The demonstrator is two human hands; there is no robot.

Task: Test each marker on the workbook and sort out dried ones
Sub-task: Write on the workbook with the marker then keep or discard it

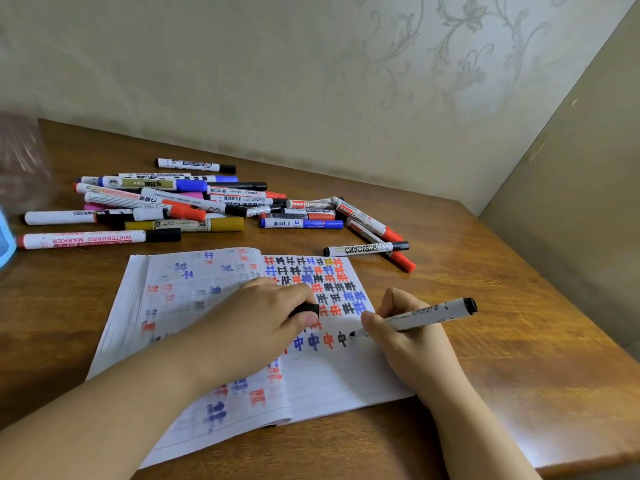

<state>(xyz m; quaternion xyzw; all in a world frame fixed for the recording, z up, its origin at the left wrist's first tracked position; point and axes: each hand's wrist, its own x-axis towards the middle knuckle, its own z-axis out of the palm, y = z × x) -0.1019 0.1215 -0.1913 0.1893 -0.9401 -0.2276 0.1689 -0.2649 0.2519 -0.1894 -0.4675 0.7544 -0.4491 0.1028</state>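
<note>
soft, even indoor light; a pale glare patch lies on the table (540, 441) at its near right edge. wide-angle bending curves the table's edges, and its far left corner is blurred.

My wooden table (502, 282) runs brown and glossy into a corner. Behind it I see pale wallpaper (311, 71) with a scrolling floral pattern. At my far left sit a light blue object (6, 242) and something blurred and translucent (20, 161).
</note>
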